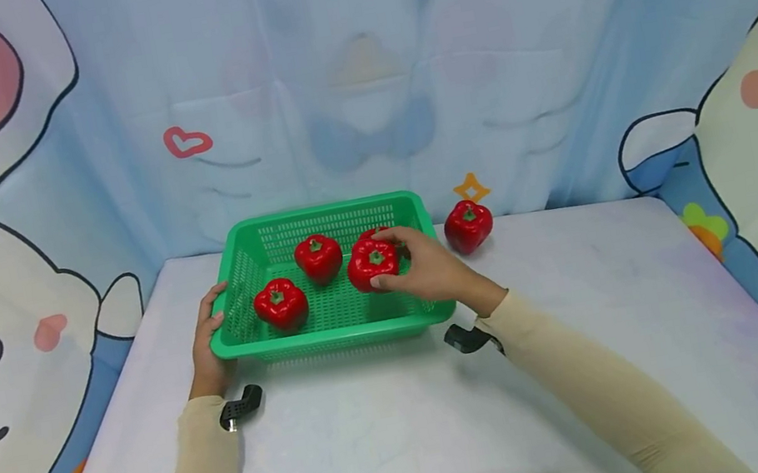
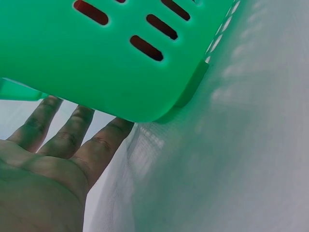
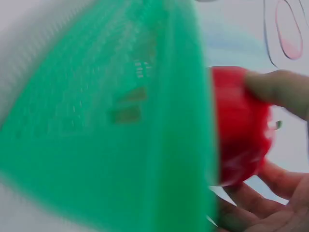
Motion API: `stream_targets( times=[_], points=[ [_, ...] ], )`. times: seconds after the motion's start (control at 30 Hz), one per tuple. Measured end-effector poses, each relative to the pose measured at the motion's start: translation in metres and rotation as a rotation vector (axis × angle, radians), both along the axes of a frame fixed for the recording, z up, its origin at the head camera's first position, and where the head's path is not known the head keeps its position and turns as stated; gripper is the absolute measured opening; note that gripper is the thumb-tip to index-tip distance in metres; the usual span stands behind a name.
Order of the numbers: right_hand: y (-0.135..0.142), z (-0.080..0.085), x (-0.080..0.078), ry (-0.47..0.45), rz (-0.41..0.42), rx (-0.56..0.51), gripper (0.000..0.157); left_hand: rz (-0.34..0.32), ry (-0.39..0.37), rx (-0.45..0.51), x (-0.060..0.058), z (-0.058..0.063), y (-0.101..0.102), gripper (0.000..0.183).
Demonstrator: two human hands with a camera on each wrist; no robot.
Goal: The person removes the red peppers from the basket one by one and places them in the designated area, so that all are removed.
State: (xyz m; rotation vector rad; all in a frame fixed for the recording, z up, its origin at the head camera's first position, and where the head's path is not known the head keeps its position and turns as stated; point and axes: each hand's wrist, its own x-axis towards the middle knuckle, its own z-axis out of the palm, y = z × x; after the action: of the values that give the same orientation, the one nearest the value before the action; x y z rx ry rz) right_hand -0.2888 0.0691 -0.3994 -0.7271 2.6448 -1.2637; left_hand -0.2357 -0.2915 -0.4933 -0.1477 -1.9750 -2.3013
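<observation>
A green plastic basket (image 1: 335,334) stands on the table. At its left end, my left hand (image 1: 211,346) touches the rim, and in the left wrist view its straight fingers (image 2: 65,137) reach the edge of the basket wall, their tips partly hidden. My right hand (image 1: 430,265) grips a red bell pepper (image 1: 371,266) between thumb and fingers over the basket's right part; in the right wrist view the basket wall partly covers this pepper (image 3: 239,130). Two more red bell peppers, one at the back (image 1: 319,259) and one in front (image 1: 281,304), lie inside. Another (image 1: 372,232) is mostly hidden behind the held one.
A single red bell pepper (image 1: 468,226) lies on the table just right of the basket. White cloth covers the table (image 1: 355,444). A blue curtain (image 1: 366,163) with cartoon animals hangs behind it. Each wrist wears a small black camera, such as the left wrist camera (image 1: 242,407).
</observation>
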Motion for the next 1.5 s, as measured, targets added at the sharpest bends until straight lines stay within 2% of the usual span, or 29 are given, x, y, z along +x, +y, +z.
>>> stream_targets(
  times=[0.23,0.37,0.47,0.63,0.77,0.93,1.1,1.33,1.5],
  points=[
    [0.054,0.007,-0.005,0.107,-0.113,-0.163,0.061,0.001,-0.002,0.008,0.001,0.000,0.000,0.049],
    [0.090,0.008,-0.015,0.198,-0.248,-0.185,0.061,0.002,-0.006,0.009,0.000,0.000,0.001,0.049],
    [0.118,0.010,-0.023,0.226,-0.372,-0.163,0.068,0.001,-0.003,0.012,0.000,0.000,0.001,0.049],
    [0.161,0.002,-0.043,0.168,-0.548,-0.145,0.079,0.014,0.002,-0.002,0.001,-0.001,-0.001,0.049],
    [0.183,-0.021,-0.062,0.083,-0.644,-0.106,0.084,0.028,0.005,-0.016,0.002,-0.001,-0.002,0.048],
    [0.195,-0.049,-0.074,-0.010,-0.671,-0.026,0.088,0.028,0.003,-0.016,0.002,0.000,0.000,0.047],
    [0.196,-0.065,-0.077,-0.003,-0.654,0.032,0.088,0.026,0.000,-0.027,0.001,0.000,0.002,0.048],
    [0.199,-0.070,-0.079,-0.049,-0.646,0.073,0.091,0.027,-0.011,-0.039,0.000,-0.001,0.001,0.048],
    [0.194,-0.061,-0.075,-0.028,-0.654,0.097,0.091,0.033,-0.023,-0.048,0.001,0.001,0.000,0.048]
  ],
)
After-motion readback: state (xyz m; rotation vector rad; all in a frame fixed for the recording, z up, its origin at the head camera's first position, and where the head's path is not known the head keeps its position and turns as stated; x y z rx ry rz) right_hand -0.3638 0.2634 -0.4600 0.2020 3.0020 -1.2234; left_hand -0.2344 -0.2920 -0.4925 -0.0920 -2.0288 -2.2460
